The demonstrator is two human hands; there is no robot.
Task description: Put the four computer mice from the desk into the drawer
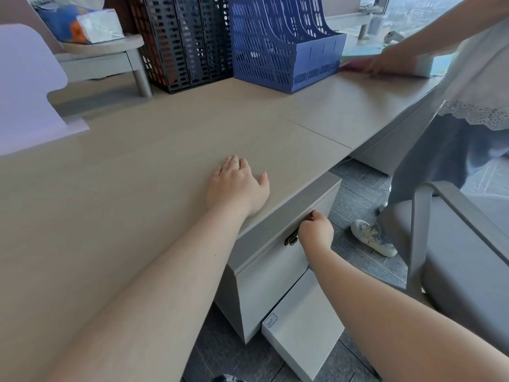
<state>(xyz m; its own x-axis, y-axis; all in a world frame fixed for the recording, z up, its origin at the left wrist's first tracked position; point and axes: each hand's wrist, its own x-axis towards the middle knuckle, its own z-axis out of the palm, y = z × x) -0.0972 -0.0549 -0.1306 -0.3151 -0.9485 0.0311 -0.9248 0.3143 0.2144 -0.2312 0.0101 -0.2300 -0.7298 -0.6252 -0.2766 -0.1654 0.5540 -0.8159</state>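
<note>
My left hand [237, 184] lies flat, palm down, on the light wooden desk [137, 166] near its front edge, holding nothing. My right hand [316, 228] is curled at the top edge of the grey drawer front [270, 271] under the desk, beside a small dark metal latch [291, 239]. The drawer looks closed, with its inside hidden. No computer mouse shows on the desk. A small grey object [394, 36] lies far back right by the window; I cannot tell what it is.
Another person [468, 86] stands at the right, one hand on papers on the desk. A blue file rack [286, 42] and a black one [187, 42] stand at the back. A grey chair [462, 244] is at my right, a grey box [303, 326] on the floor.
</note>
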